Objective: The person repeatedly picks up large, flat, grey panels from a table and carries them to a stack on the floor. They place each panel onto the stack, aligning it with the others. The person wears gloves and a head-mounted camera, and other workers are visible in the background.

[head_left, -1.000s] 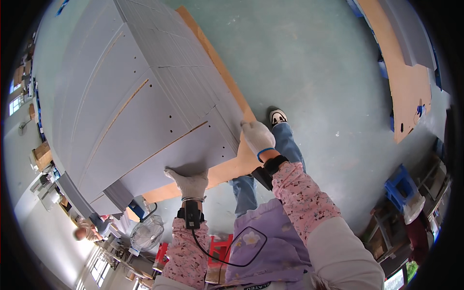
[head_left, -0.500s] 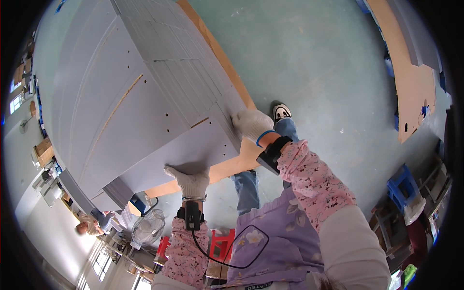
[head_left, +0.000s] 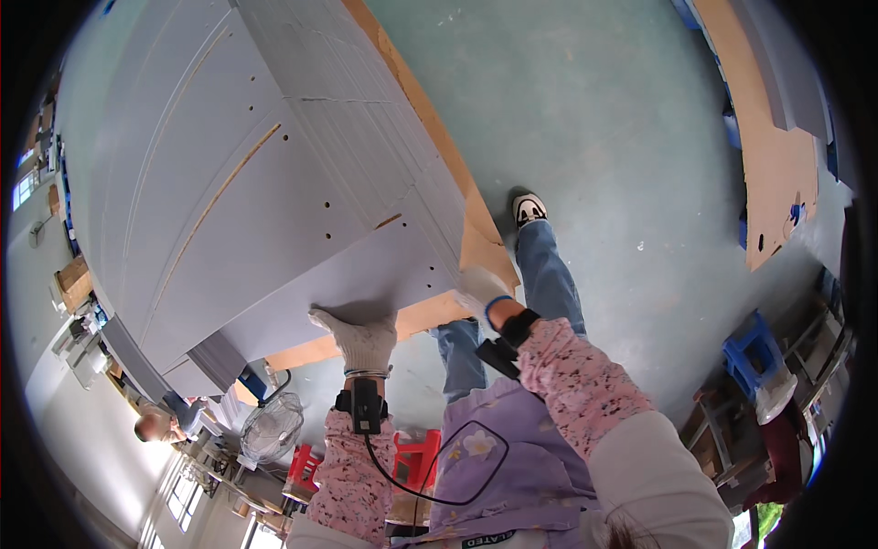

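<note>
A large grey panel (head_left: 229, 210) with drilled holes and thin slots lies on top of a stack of similar boards. My left hand (head_left: 361, 340), in a white knit glove, is at the panel's near edge, its thumb along the edge and its other fingers mostly hidden. My right hand (head_left: 482, 291), gloved in white with a blue cuff, is at the near right corner of the stack, by the brown cardboard sheet (head_left: 480, 240) underneath. Its fingers are partly hidden and slightly blurred. Black devices are strapped to both wrists.
Another stack of boards on cardboard (head_left: 777, 174) stands at the far right. A standing fan (head_left: 272, 428) and red stools (head_left: 418, 457) are at the lower left and below. A blue stool (head_left: 757, 352) is at the right. Another person (head_left: 169, 421) is at the far left.
My right hand has moved off the boards' right side, down and toward me to the corner by the cardboard. My left hand stays at the near edge. The stack looks slightly shifted in view.
</note>
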Tool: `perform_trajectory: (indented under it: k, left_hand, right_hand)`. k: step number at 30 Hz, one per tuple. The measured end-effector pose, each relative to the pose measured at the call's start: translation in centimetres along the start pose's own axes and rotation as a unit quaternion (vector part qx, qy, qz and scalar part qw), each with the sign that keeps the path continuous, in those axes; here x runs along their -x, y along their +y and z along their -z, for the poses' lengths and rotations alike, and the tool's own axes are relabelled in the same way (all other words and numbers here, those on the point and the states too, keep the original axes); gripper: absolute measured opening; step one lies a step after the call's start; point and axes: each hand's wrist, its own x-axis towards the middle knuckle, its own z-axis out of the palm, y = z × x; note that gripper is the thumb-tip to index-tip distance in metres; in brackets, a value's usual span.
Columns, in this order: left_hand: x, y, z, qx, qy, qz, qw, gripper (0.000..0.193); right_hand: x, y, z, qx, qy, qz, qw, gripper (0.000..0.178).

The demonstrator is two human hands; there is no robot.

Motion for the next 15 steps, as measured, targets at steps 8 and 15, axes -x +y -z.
perform_trajectory:
  k: [8, 15]
  left_hand:
    - [-0.2, -0.2, 0.6, -0.015, -0.018, 0.009, 1.000, 0.081]
    - [-0.2, -0.1, 0.7, -0.005, -0.021, 0.009, 1.000, 0.083]
  right_hand:
    - [0.5, -2.0, 1.5, -0.089, 0.108, 0.020, 0.990, 0.010]
    - [1.0, -2.8, 1.9, -0.062, 0.021, 0.029, 0.997, 0.011]
